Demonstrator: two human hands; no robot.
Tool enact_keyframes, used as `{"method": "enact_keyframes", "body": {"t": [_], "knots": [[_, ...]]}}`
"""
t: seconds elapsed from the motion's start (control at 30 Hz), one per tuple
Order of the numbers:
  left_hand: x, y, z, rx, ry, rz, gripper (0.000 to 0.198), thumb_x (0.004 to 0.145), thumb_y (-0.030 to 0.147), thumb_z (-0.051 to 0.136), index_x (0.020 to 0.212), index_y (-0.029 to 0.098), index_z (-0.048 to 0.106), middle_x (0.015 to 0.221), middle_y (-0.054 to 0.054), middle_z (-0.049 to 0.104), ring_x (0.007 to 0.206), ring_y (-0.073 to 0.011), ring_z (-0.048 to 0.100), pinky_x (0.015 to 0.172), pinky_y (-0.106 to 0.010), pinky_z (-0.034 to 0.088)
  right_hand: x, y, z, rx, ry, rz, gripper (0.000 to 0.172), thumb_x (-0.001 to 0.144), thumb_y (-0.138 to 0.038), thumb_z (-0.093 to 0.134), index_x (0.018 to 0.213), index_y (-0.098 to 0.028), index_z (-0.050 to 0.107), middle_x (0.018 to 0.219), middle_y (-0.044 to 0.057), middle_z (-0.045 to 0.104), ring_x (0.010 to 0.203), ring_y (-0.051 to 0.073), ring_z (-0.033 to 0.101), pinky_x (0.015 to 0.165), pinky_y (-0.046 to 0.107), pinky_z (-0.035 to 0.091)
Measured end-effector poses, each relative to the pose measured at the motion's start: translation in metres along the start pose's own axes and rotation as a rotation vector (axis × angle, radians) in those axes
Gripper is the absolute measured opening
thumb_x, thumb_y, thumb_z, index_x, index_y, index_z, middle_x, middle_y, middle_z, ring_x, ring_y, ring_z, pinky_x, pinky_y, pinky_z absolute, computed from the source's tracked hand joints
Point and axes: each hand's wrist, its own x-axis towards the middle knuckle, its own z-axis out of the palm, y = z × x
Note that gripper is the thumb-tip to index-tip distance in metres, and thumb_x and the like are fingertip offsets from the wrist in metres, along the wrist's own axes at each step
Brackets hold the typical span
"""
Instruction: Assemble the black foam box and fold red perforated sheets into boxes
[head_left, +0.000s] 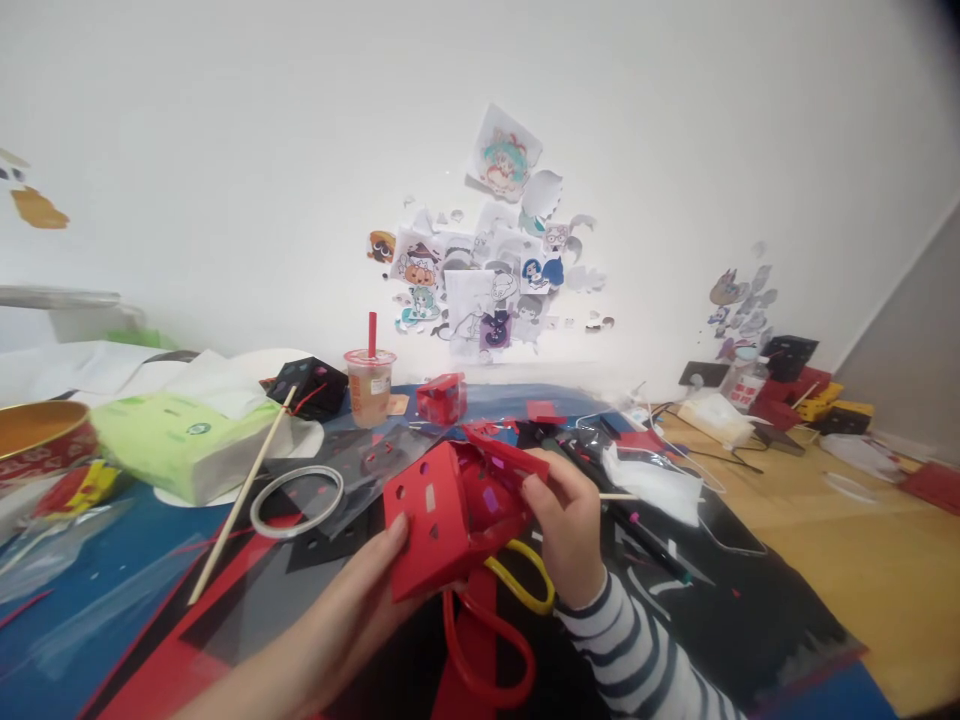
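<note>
A red paper box (429, 525) with small cut-out shapes in its side is held up over the table, one flap lifted and its inside partly showing. My left hand (375, 572) wraps round the box from the lower left, thumb on the front face. The raised red flap (517, 458) is pinched by my right hand (568, 520) at the upper right. Below the box lie a red scissor handle (491, 650) and a yellow scissor handle (534, 580); their blades are hidden.
A roll of tape (262, 515), a thin wooden stick (240, 505) and a green tissue pack (196, 450) lie to the left. Behind stand a drink cup (370, 392), a black box (309, 388) and another red box (441, 400). White tissue (652, 485) and a phone (731, 530) lie right.
</note>
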Motion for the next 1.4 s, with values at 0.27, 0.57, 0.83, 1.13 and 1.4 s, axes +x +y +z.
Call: {"method": "enact_keyframes", "body": {"t": [0.27,0.57,0.83,1.13,1.4], "knots": [[-0.004,0.006,0.019,-0.009,0.074,0.045,0.044,0.074,0.031,0.068,0.115,0.019,0.060,0.110,-0.010,0.067,0.104,-0.0299,0.059,0.093,-0.039,0.043,0.000,-0.001,-0.001,0.061,-0.065,0.008,0.023,0.085,-0.025,0.047,0.076,-0.019,0.067,0.067,-0.001,0.061,0.069,0.016,0.057,0.065,0.025,0.046],[-0.006,0.003,0.020,-0.029,0.103,0.055,0.064,0.078,0.029,0.064,0.135,0.022,0.036,0.115,-0.010,0.065,0.107,-0.0288,0.058,0.095,-0.040,0.042,-0.002,0.010,0.005,0.212,-0.047,0.176,0.022,0.088,-0.029,0.047,0.088,-0.021,0.067,0.081,0.000,0.065,0.077,0.016,0.056,0.074,0.028,0.044],[-0.004,0.003,0.015,-0.062,0.084,0.010,0.043,0.080,0.029,0.061,0.120,0.016,0.056,0.107,-0.011,0.068,0.103,-0.0303,0.060,0.095,-0.043,0.041,-0.004,0.010,0.007,0.292,-0.081,0.184,0.027,0.089,-0.033,0.045,0.107,-0.022,0.062,0.103,0.003,0.065,0.097,0.020,0.057,0.088,0.035,0.044],[-0.005,0.003,0.012,-0.040,0.082,-0.007,0.030,0.078,0.034,0.062,0.101,0.015,0.068,0.102,-0.011,0.070,0.103,-0.0313,0.060,0.095,-0.043,0.041,-0.004,0.012,0.008,0.299,-0.104,0.222,0.031,0.089,-0.038,0.045,0.111,-0.022,0.058,0.112,0.004,0.062,0.105,0.022,0.056,0.095,0.039,0.043],[-0.005,0.004,0.017,-0.049,0.073,0.006,0.033,0.079,0.033,0.062,0.105,0.014,0.066,0.103,-0.012,0.069,0.098,-0.0302,0.063,0.089,-0.041,0.046,-0.004,0.012,0.008,0.339,-0.127,0.234,0.029,0.090,-0.037,0.044,0.110,-0.022,0.057,0.113,0.005,0.061,0.108,0.022,0.055,0.098,0.040,0.040]]}}
